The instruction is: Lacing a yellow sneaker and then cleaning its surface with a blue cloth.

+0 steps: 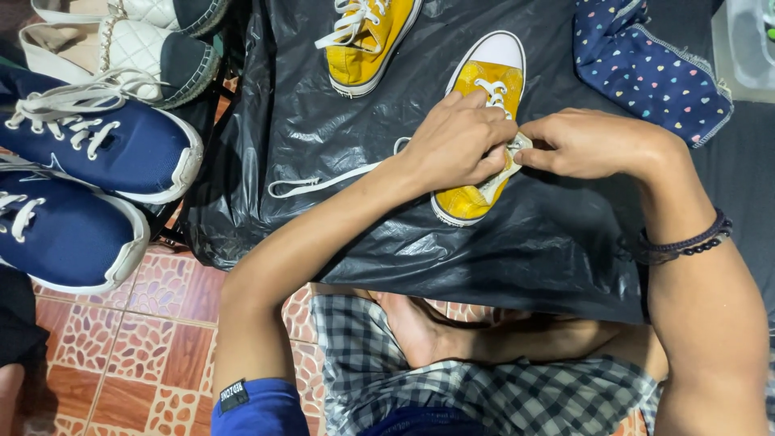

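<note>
A yellow sneaker [484,89] with a white toe cap lies on a black plastic sheet [339,129], toe pointing away. My left hand [456,145] rests over its middle and pinches the white lace. My right hand [585,144] grips the shoe's side by the eyelets, fingertips meeting the left hand. A loose end of the white lace [323,182] trails left across the sheet. A second yellow sneaker [367,40] lies farther back, apart from both hands.
Two navy sneakers [89,137] and white quilted shoes [121,48] sit at the left on patterned red floor tiles [153,339]. A navy cloth with coloured hearts [654,73] lies at the back right beside a pale plastic box [747,48]. My crossed legs sit below.
</note>
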